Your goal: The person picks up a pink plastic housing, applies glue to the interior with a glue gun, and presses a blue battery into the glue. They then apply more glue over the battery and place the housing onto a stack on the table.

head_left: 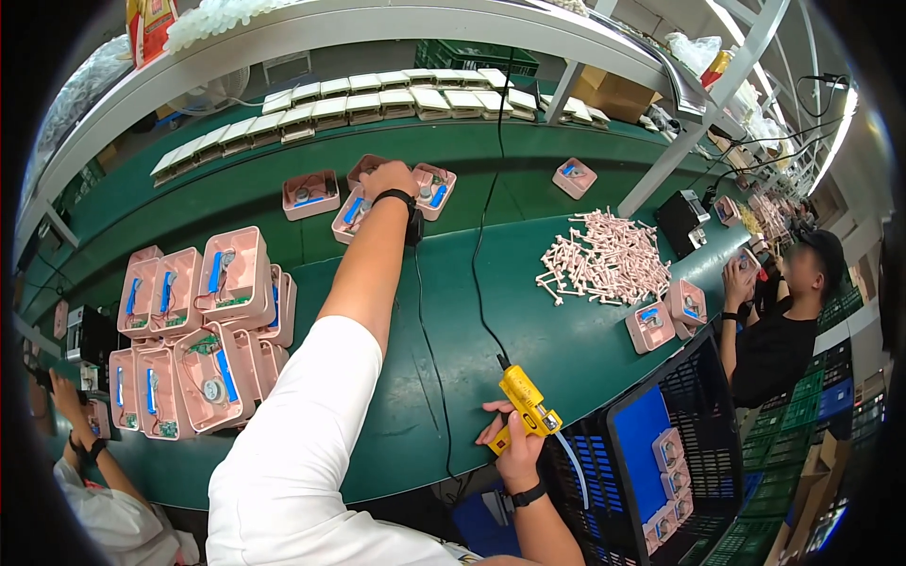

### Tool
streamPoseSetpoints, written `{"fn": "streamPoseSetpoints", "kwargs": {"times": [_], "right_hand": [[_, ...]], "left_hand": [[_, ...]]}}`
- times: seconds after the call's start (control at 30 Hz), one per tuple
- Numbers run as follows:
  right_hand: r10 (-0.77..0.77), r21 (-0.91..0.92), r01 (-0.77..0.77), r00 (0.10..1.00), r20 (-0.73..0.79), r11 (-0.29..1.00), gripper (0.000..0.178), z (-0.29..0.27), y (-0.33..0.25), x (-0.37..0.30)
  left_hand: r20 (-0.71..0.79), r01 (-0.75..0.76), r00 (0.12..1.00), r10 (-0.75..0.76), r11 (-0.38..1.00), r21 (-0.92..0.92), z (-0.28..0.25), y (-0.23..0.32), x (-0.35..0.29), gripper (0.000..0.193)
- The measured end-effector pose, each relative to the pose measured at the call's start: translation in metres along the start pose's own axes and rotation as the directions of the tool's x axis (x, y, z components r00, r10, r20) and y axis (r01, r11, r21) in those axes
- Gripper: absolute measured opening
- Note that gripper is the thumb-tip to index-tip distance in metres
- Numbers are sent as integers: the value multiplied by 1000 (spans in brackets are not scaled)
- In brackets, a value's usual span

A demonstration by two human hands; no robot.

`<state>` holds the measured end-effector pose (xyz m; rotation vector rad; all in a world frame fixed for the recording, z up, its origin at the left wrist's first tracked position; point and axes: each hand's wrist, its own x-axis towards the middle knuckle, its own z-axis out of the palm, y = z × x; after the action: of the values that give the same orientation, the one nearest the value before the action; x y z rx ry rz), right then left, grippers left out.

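Observation:
My left hand [388, 179] reaches far out over the green belt [557, 349], a black band on its wrist. Its fingers curl down onto a pink plastic housing [351, 213] in a small cluster of the same open housings, each with a blue part inside. My right hand [512, 447] stays near the belt's front edge, gripping a yellow pistol-shaped tool [525, 404]. A black cord [479, 255] runs from the tool up the belt to the shelf.
A stack of pink housings [222, 321] lies at my left, a pile of pink pegs [604, 255] at right. White boxes [377, 99] line the back. A dark crate [661, 453] holds housings. A person [783, 330] works right, another [94, 491] lower left.

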<state>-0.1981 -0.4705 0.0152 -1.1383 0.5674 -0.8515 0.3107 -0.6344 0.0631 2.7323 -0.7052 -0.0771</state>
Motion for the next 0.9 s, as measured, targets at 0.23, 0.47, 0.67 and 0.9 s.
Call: {"fn": "streamPoseSetpoints", "kwargs": {"times": [0.23, 0.47, 0.67, 0.9], "right_hand": [[-10, -5, 9, 1000, -11, 1000, 27, 1, 1, 0], [-55, -43, 53, 997, -44, 998, 36, -1, 9, 3], [-90, -37, 87, 992, -84, 996, 38, -14, 17, 7], [-118, -21, 117, 992, -40, 993, 37, -6, 20, 9]], "left_hand": [[-209, -146, 968, 141, 989, -9, -16, 16, -18, 23], [-240, -333, 906, 349, 937, 107, -129, 18, -68, 21], [-32, -625, 773, 634, 769, 137, -218, -46, -236, 22], [-205, -602, 768, 606, 793, 86, -342, -267, -343, 18]]}}
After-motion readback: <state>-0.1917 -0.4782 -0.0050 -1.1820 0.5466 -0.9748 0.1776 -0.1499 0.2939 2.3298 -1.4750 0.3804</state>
